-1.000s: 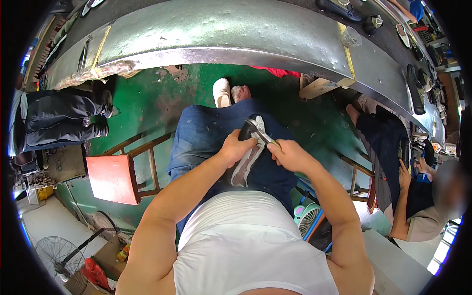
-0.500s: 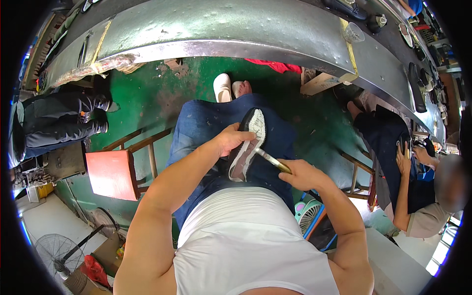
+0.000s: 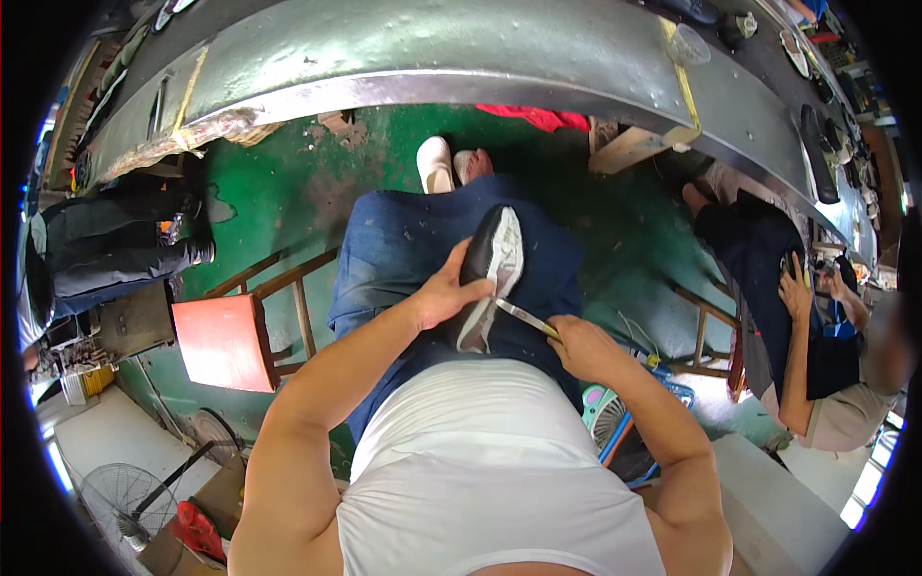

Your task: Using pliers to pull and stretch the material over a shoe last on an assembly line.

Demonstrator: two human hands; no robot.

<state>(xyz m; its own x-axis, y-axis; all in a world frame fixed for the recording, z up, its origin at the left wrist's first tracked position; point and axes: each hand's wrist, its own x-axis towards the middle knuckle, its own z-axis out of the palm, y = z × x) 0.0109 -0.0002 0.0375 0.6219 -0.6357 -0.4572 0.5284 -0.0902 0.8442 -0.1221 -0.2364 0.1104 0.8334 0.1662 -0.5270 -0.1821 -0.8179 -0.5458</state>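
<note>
A dark shoe (image 3: 507,252) lies sole side up across my lap, its toe pointing away from me. Its underside has a pale white border and a brownish middle. My left hand (image 3: 448,296) grips the shoe from the left, thumb on the underside and fingers round the dark upper. My right hand (image 3: 588,348) is closed round the handle of a slim silver hand tool (image 3: 524,317) with a yellowish end. The tool's tip touches or nearly touches the underside beside my left thumb. What kind of tool it is cannot be made out.
A long metal-topped bench (image 3: 413,48) curves across the front. A stool with a red seat (image 3: 223,342) stands at left, and a green fan (image 3: 603,415) is near my right elbow. Wire fan (image 3: 125,499) at lower left. Co-workers sit at right (image 3: 768,288) and stand at left (image 3: 115,240).
The shoe has rolled a little, showing more of its dark upper on the left. My right hand has turned slightly, and the tool's tip sits a little lower on the underside.
</note>
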